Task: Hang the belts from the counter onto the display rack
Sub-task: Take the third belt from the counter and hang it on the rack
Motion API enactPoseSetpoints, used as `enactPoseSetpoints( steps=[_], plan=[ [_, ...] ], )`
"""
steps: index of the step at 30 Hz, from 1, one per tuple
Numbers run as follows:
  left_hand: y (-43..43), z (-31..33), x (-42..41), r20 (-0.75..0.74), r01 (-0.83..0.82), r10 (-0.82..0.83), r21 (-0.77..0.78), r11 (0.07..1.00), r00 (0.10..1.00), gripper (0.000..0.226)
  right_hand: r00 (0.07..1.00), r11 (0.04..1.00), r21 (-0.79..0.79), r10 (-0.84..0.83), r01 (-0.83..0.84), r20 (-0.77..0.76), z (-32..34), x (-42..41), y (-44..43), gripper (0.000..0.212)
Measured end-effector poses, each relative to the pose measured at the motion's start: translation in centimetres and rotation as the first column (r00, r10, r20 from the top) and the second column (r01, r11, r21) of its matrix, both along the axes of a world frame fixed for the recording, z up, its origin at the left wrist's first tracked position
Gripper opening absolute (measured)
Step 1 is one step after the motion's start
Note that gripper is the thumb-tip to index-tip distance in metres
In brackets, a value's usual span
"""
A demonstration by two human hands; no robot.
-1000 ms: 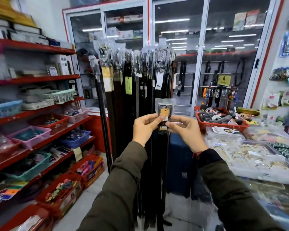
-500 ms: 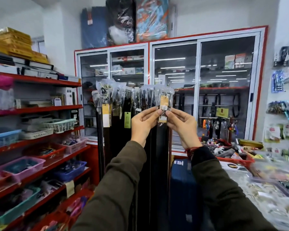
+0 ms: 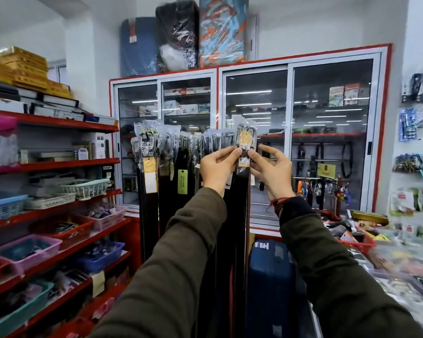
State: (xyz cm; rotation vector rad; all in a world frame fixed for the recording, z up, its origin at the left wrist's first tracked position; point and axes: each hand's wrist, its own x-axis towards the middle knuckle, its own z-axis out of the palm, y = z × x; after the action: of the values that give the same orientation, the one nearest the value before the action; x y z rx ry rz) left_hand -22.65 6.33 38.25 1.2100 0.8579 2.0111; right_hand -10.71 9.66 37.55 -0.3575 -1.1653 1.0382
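Filling the middle of the frame behind everything stands the glass-fronted cabinet (image 3: pixel 249 132), and down the left side run the red shelves (image 3: pixel 59 164) with their plastic baskets. At the far right edge, blurred, we can just make out the counter (image 3: pixel 401 269) with its trays of small goods. In front of the cabinet, centre frame, hangs the display rack's row of dark belts (image 3: pixel 176 181), their buckles wrapped in clear plastic at the top and paper tags dangling below.

We hold the belt in hand (image 3: pixel 239 215) at the right end of that row, its long black strap dropping straight down between our forearms. Our left hand (image 3: pixel 217 167) and right hand (image 3: pixel 271 172) are close together, each pinching the belt just under its bagged buckle (image 3: pixel 246 139), which sits level with the other buckles. We cannot tell whether it is already on the hook; the hook itself is hidden.

We judge the strap limp and fairly light, with the weight in the buckle. The plastic sleeve looks slippery and crinkly, so a grip on the firm strap just beneath the buckle seems safest, steering the buckle end to the hook.
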Motion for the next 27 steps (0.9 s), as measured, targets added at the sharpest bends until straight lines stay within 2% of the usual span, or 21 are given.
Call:
enactPoseSetpoints(
  steps=[5, 8, 15, 20, 22, 24, 27],
  plan=[
    [1.0, 0.3, 0.0, -0.007, -0.038, 0.038, -0.015, 0.999, 0.999, 0.036, 0.997, 0.999, 0.002, -0.036, 0.036, 0.065, 0.2, -0.2, 1.3, 0.03],
    [1.3, 0.2, 0.0, 0.023, -0.045, 0.045, -0.027, 0.999, 0.999, 0.034, 0.998, 1.0, -0.019, -0.016, 0.018, 0.066, 0.3, -0.5, 2.0, 0.035],
    [1.8, 0.4, 0.3, 0.096, -0.037, 0.038, -0.009, 0.999, 0.995, 0.031, 0.994, 0.998, 0.005, -0.064, 0.064, 0.086, 0.8, -0.5, 2.6, 0.033],
    [2.4, -1.0, -0.1, 0.111, -0.044, 0.049, -0.043, 0.998, 0.993, 0.029, 0.979, 0.997, 0.014, -0.072, 0.071, 0.192, -0.2, -0.7, 2.5, 0.033],
    [2.6, -1.6, -0.3, 0.075, -0.077, 0.078, -0.017, 0.997, 0.994, 0.028, 0.963, 0.991, 0.049, -0.129, 0.121, 0.238, -0.7, -0.9, 2.5, 0.032],
    [2.6, -1.9, -0.5, -0.025, -0.155, 0.156, 0.034, 0.987, 0.987, 0.032, 0.924, 0.966, 0.132, -0.251, 0.222, 0.287, -1.3, -1.1, 2.6, 0.03],
    [2.3, -2.9, -0.7, -0.254, -0.346, 0.381, 0.172, 0.922, 0.889, 0.033, 0.86, 0.889, 0.309, -0.424, 0.337, 0.285, -3.0, -1.2, 2.2, 0.031]
  ],
)
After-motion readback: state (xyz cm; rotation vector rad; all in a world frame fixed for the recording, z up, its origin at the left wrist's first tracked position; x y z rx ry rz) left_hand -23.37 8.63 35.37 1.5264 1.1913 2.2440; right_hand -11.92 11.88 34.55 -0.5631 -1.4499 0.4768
